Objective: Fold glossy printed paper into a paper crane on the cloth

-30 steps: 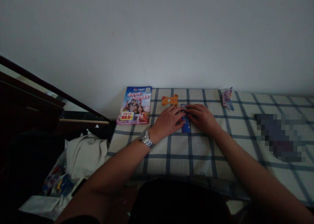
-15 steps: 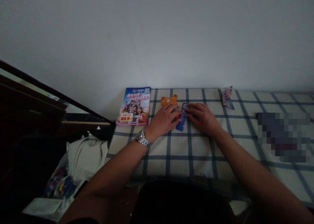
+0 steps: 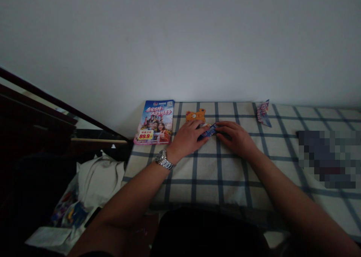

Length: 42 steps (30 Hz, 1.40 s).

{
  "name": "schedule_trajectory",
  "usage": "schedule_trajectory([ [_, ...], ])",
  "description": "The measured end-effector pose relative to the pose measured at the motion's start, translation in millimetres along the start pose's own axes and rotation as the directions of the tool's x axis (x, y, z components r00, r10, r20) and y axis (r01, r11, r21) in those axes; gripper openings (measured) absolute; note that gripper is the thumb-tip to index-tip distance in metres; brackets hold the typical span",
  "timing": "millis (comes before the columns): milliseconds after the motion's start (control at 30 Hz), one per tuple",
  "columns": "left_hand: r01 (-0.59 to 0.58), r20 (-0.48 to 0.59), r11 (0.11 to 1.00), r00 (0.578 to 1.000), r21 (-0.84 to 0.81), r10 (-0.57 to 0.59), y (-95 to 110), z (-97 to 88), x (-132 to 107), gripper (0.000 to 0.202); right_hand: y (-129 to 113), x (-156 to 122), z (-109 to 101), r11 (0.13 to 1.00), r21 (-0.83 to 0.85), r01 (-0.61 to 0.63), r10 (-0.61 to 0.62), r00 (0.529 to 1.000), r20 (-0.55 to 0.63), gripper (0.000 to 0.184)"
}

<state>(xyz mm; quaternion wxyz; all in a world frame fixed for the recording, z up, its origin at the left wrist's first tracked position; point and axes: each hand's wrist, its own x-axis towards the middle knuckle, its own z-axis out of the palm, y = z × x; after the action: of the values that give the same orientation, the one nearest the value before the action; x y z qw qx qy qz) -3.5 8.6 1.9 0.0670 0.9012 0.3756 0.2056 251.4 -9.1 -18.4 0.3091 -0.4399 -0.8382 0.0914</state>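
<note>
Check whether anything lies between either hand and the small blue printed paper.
Nothing visible does: the left hand and the right hand both have fingers on the blue printed paper. The orange bear figure lies just beyond the left hand, toward the wall, not between hand and paper.

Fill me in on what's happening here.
A person is handling a small blue printed paper, the left hand at one end and the right hand at the other, just above a checked cloth. Beyond the left hand lies an orange bear shape. A printed flyer lies to the left; a folded, printed paper piece sits to the right.
</note>
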Motion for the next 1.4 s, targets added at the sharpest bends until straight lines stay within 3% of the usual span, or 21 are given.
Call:
schedule_trajectory([
  [233,-0.062,0.013,0.998,0.998,-0.024,0.063,-5.8,7.2,-1.3,0.04,5.9,-1.4,0.8,0.999,0.04,-0.031,0.032,0.999,-0.019,0.019],
  [467,-0.134,0.027,0.989,0.99,-0.061,0.136,-5.4,8.7,-0.5,0.037,10.5,-0.9,3.0,0.999,0.042,0.024,-0.025,1.0,0.014,0.018],
  [1400,-0.108,-0.01,0.994,0.994,-0.008,0.108,-0.5,7.4,0.5,0.029,2.0,0.8,1.8,1.0,-0.007,0.028,-0.028,1.0,-0.011,0.014],
])
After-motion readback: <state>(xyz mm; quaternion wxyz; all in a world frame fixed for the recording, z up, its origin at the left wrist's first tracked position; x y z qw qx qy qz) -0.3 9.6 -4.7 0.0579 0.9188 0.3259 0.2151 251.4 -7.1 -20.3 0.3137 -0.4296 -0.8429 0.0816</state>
